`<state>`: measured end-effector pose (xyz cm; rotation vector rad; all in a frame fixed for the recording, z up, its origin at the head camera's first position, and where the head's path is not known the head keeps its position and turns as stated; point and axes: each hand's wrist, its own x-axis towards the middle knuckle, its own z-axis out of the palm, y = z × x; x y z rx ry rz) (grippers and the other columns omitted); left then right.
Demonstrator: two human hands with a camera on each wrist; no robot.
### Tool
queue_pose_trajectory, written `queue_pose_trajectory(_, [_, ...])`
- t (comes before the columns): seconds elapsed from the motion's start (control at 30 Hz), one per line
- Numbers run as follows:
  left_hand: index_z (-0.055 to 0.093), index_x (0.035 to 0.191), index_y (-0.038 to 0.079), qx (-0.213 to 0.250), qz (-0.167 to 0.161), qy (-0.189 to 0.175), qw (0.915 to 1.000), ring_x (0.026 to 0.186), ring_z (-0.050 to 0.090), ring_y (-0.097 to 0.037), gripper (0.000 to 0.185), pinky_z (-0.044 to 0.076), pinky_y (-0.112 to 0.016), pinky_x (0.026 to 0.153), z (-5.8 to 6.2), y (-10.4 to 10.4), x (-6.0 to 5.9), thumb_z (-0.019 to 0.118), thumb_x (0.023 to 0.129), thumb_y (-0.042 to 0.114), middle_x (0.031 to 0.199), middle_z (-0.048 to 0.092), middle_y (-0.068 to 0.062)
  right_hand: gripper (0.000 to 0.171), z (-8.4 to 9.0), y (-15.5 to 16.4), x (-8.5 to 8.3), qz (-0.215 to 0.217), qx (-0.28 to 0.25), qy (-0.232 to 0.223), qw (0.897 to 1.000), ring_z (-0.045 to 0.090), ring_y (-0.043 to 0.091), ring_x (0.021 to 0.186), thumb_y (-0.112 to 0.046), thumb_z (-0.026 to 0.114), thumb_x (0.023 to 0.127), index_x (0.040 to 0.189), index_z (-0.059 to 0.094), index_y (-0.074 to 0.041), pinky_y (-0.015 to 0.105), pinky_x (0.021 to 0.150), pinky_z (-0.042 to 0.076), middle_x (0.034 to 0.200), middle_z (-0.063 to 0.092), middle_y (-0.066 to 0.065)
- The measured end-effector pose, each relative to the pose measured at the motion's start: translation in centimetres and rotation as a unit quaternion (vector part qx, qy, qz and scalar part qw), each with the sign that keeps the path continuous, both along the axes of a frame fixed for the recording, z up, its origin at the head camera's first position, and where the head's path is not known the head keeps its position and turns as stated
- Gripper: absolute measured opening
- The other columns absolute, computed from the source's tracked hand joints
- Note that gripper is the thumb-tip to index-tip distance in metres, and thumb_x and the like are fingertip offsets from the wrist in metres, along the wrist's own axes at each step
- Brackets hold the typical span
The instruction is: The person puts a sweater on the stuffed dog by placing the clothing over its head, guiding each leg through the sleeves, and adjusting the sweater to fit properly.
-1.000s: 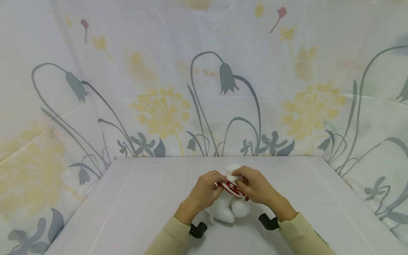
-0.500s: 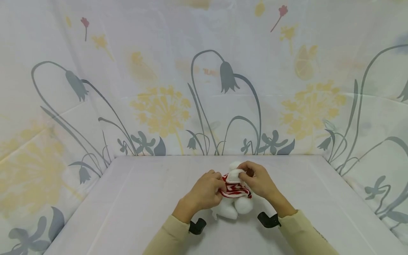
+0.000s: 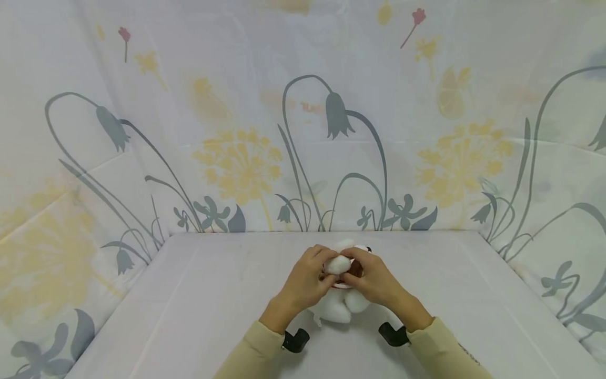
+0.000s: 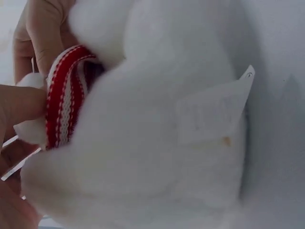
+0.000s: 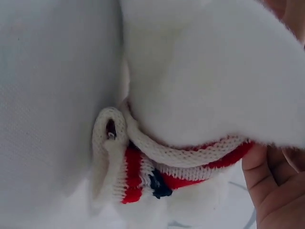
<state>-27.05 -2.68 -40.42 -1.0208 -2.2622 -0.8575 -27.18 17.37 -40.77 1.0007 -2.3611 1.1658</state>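
Observation:
A white plush toy (image 3: 335, 309) lies on the table, a red-and-white knitted sweater (image 5: 186, 164) partly around it. In the left wrist view a white label (image 4: 209, 114) sticks out from the plush fur. My left hand (image 3: 305, 278) pinches the sweater's striped edge, thumb on the near side and fingers behind. From the other side my right hand (image 3: 381, 278) grips the sweater with fingers curled in. A rounded white plush part (image 3: 338, 265) shows between both hands' fingertips. A sweater cuff with dark trim hangs loose in the right wrist view. My hands hide much of the sweater.
Black wrist camera mounts (image 3: 296, 341) hang below both wrists, close to the white table (image 3: 213, 295). A cloth backdrop (image 3: 303, 158) printed with grey and yellow flowers rises behind the table and along both sides.
The sweater, spread out and visible half a second ago, is now mostly covered as my hands draw together. The right hand has moved left and down, and the white rounded part has come between the fingertips.

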Motion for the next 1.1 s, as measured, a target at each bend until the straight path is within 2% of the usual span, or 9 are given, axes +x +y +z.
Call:
queue_pose_trajectory(0.27, [0.062,0.108,0.009,0.004,0.005,0.055,0.9985,0.095,0.055,-0.018,0.031,0.049,-0.028,0.078,0.1,0.1,-0.1,0.076,0.08,0.007,0.104,0.062,-0.002,0.034,-0.2,-0.4,0.1,-0.002,-0.009,0.04,0.999,0.056,0.005,0.067,-0.002,0.072,0.083,0.114,0.062,-0.013,0.023,0.059,0.049,0.088,0.061,-0.006])
queue_pose_trajectory(0.4, [0.06,0.105,0.007,0.006,0.049,0.059,0.997,0.087,0.056,-0.02,0.028,0.049,-0.032,0.075,0.1,-0.3,-0.4,0.073,0.079,0.004,0.098,0.062,-0.005,0.029,0.0,-0.4,-0.1,-0.006,-0.012,0.094,0.995,0.059,0.011,0.073,-0.002,0.073,0.081,0.107,0.063,-0.007,0.028,0.062,0.051,0.091,0.062,0.002])
queue_pose_trajectory(0.53, [0.06,0.108,0.006,0.01,0.101,0.022,0.9946,0.086,0.058,-0.023,0.028,0.05,-0.037,0.075,0.1,-1.0,-0.7,0.068,0.081,0.004,0.097,0.059,-0.008,0.02,0.4,-0.1,0.0,-0.056,-0.022,0.129,0.99,0.059,0.016,0.078,0.001,0.072,0.081,0.099,0.064,-0.002,0.033,0.065,0.051,0.093,0.063,0.006])
queue_pose_trajectory(0.6, [0.059,0.109,0.007,0.016,0.122,-0.005,0.9923,0.084,0.059,-0.024,0.026,0.051,-0.039,0.074,0.1,-1.5,-0.8,0.065,0.084,0.005,0.096,0.057,-0.01,0.015,0.6,0.1,0.1,-0.096,-0.024,0.108,0.989,0.058,0.014,0.076,0.0,0.07,0.083,0.097,0.066,-0.004,0.031,0.063,0.05,0.089,0.063,0.002])
queue_pose_trajectory(0.7, [0.058,0.107,0.005,0.031,0.154,-0.028,0.9872,0.081,0.061,-0.027,0.022,0.052,-0.043,0.07,0.2,-2.0,-0.9,0.062,0.085,0.006,0.096,0.056,-0.012,0.007,0.7,0.3,0.3,-0.148,-0.014,0.027,0.988,0.054,0.009,0.067,-0.008,0.066,0.088,0.095,0.067,-0.01,0.027,0.058,0.047,0.081,0.061,-0.005])
queue_pose_trajectory(0.8, [0.059,0.106,0.005,0.037,0.18,-0.02,0.9828,0.081,0.06,-0.028,0.024,0.052,-0.043,0.069,0.3,-2.3,-1.0,0.065,0.082,0.008,0.096,0.057,-0.012,0.008,0.5,0.3,0.3,-0.166,0.013,-0.07,0.984,0.054,0.008,0.063,-0.015,0.065,0.089,0.097,0.065,-0.012,0.027,0.057,0.046,0.078,0.06,-0.007])
queue_pose_trajectory(0.87, [0.062,0.105,0.007,0.035,0.183,0.008,0.9824,0.084,0.059,-0.028,0.027,0.05,-0.042,0.072,0.3,-2.3,-1.1,0.069,0.079,0.008,0.097,0.058,-0.011,0.011,0.3,0.2,0.3,-0.168,0.034,-0.116,0.978,0.055,0.009,0.065,-0.017,0.065,0.089,0.099,0.063,-0.012,0.028,0.059,0.046,0.08,0.061,-0.006])
queue_pose_trajectory(0.93, [0.065,0.103,0.008,0.032,0.169,0.05,0.9838,0.086,0.057,-0.028,0.029,0.049,-0.04,0.075,0.4,-2.3,-1.2,0.072,0.075,0.007,0.097,0.059,-0.01,0.015,0.1,0.1,0.2,-0.166,0.042,-0.146,0.974,0.057,0.009,0.068,-0.018,0.065,0.089,0.101,0.061,-0.011,0.029,0.061,0.047,0.082,0.063,-0.004])
queue_pose_trajectory(1.1, [0.07,0.095,0.01,0.013,0.086,0.135,0.987,0.091,0.056,-0.024,0.021,0.045,-0.037,0.077,0.8,-1.7,-1.0,0.074,0.075,0.005,0.097,0.062,-0.004,0.023,-0.3,-0.1,0.2,-0.187,0.047,-0.175,0.966,0.059,0.011,0.072,-0.028,0.066,0.09,0.107,0.06,-0.015,0.031,0.062,0.046,0.085,0.066,-0.002])
